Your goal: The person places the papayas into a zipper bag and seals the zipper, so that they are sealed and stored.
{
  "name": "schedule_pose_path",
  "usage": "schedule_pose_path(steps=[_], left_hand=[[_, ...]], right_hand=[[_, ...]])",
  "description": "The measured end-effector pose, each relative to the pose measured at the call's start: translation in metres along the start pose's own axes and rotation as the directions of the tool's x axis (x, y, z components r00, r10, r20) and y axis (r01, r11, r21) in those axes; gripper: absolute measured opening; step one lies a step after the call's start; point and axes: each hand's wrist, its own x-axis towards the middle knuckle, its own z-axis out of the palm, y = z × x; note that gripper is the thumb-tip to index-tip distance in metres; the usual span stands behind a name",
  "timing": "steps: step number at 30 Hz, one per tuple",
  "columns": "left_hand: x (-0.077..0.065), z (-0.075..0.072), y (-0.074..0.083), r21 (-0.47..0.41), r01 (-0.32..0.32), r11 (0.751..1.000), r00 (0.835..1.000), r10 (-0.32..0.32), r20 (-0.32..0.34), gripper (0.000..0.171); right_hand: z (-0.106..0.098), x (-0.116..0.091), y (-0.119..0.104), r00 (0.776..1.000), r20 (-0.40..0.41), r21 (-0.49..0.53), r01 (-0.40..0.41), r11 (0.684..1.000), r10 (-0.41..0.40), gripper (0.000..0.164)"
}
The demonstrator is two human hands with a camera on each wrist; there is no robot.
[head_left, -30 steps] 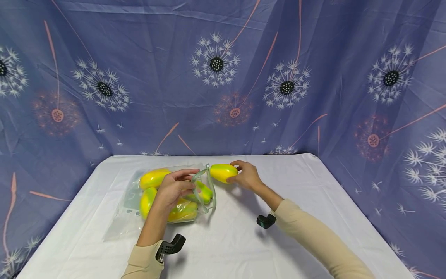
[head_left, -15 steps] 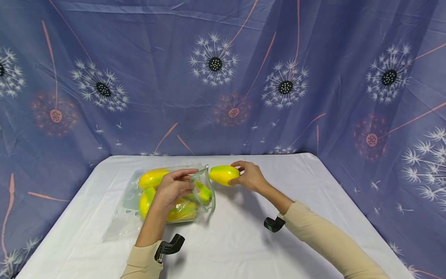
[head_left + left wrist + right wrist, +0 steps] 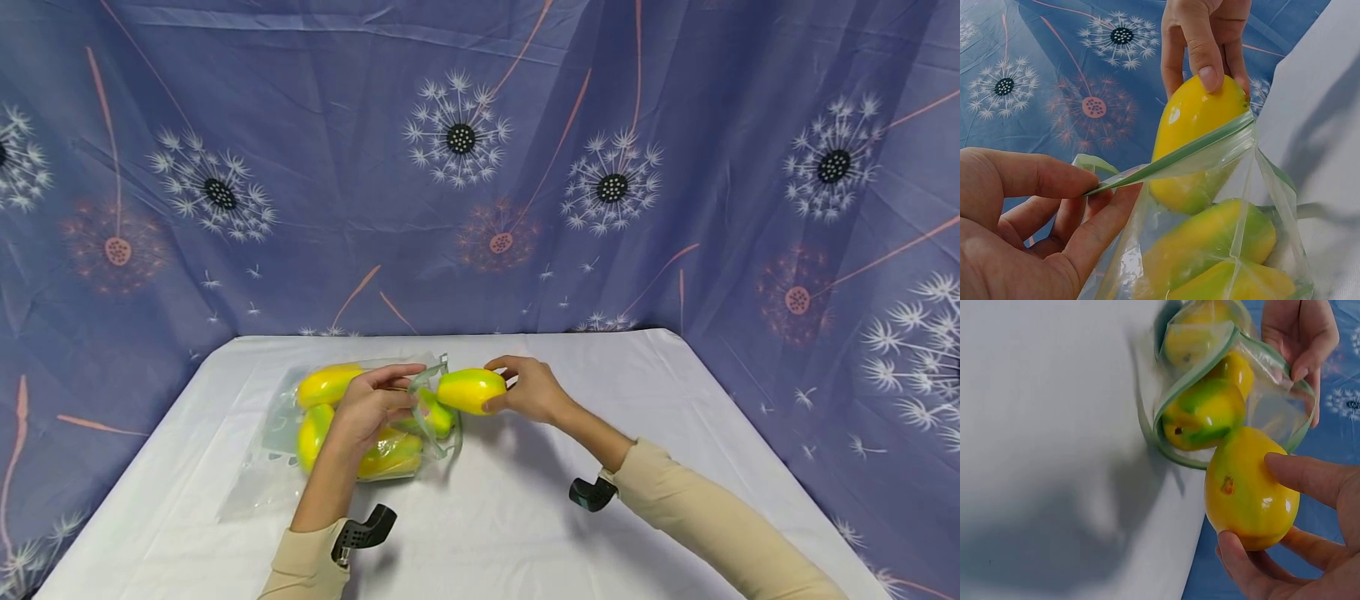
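My right hand (image 3: 534, 390) holds a yellow-green papaya (image 3: 471, 390) by its right end, thumb and fingers spread round it. The papaya's other end is at the mouth of a clear zip bag (image 3: 1159, 434) with a green-edged opening. Seen from the left wrist, its lower part shows through the bag's film. My left hand (image 3: 369, 412) pinches the bag's green rim (image 3: 1166, 159) between thumb and finger and keeps the mouth apart. Inside the bag lie several more papayas (image 3: 327, 386), partly hidden behind my left hand and forearm.
The bag lies on a table with a white cloth (image 3: 510, 533), towards its left back. A blue dandelion-print curtain (image 3: 337, 167) hangs behind and along both sides. Black camera mounts (image 3: 367, 529) stick out from both wrists.
My right hand first drew slightly right with the papaya, then brought it left and a little nearer, up against the bag's mouth. The left hand stays on the rim.
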Motion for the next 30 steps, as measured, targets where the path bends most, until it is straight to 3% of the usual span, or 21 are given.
schedule_pose_path(steps=[12,23,30], left_hand=[[0.0,0.001,0.001,-0.004,0.002,1.0,1.0,-0.002,-0.005,0.05],[-0.002,-0.001,0.004,-0.015,0.004,1.0,1.0,-0.004,-0.001,0.051],[-0.005,-0.002,0.009,-0.01,0.022,1.0,0.999,-0.022,-0.031,0.051]], right_hand=[[0.009,-0.006,-0.013,0.999,0.033,0.076,0.021,0.997,-0.023,0.061],[0.014,-0.006,-0.02,0.998,0.047,0.057,0.032,0.998,-0.035,0.06],[0.018,-0.007,-0.023,0.996,0.079,0.102,0.03,0.994,-0.038,0.062]])
